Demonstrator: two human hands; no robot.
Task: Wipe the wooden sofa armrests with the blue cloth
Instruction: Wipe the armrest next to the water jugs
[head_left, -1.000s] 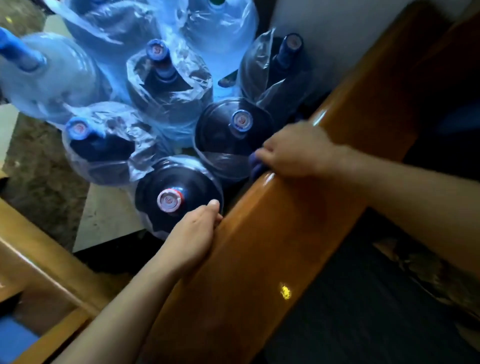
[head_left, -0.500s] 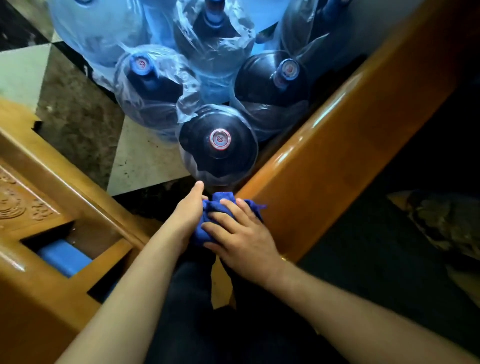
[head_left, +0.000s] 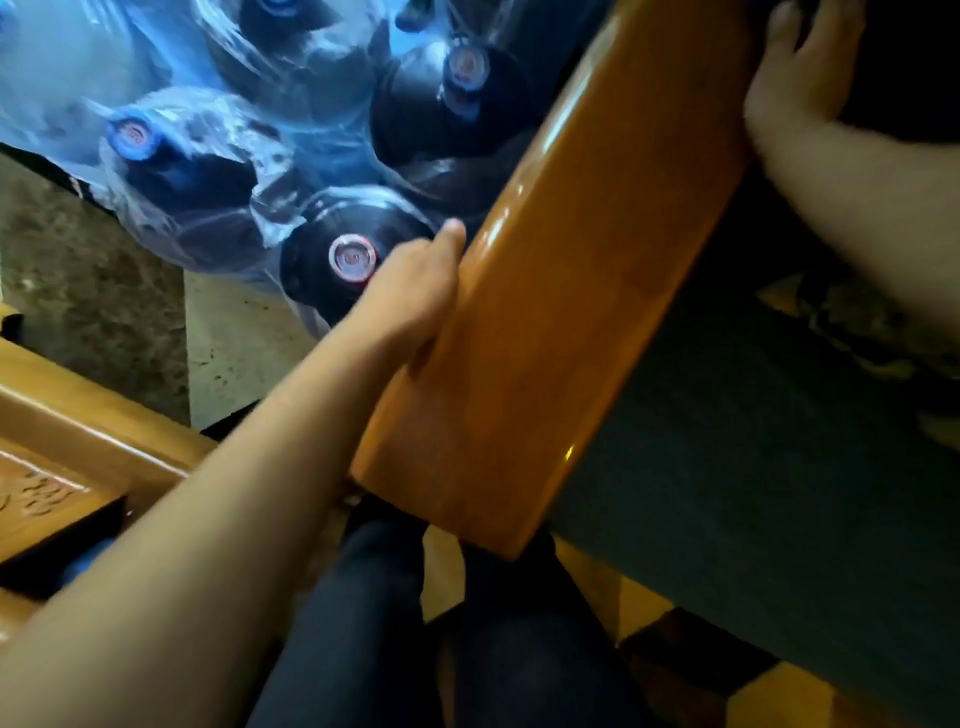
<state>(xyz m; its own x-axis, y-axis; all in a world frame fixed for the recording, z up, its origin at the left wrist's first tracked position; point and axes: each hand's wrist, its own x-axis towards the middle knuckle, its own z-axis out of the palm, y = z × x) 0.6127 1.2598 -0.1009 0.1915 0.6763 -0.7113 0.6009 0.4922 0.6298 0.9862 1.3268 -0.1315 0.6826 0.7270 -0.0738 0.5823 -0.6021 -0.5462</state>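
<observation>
The glossy wooden armrest (head_left: 545, 312) runs diagonally from the bottom centre to the top right. My left hand (head_left: 415, 280) holds its outer left edge near the middle, thumb lying up along the wood and fingers hidden underneath. Far up at the top right, my right hand (head_left: 789, 83) lies against the armrest's inner side, partly cut off by the frame edge and blurred. The blue cloth does not show anywhere; whether it sits under my right hand cannot be told.
Several large water bottles (head_left: 353, 254) wrapped in plastic stand on the floor left of the armrest. A carved wooden table (head_left: 78, 467) sits at the lower left. The dark sofa seat (head_left: 753, 493) lies to the right. My legs (head_left: 389, 623) are below.
My right hand has left the armrest's near end, where it pressed the cloth, and moved up to the far end. My left hand has shifted up along the outer edge.
</observation>
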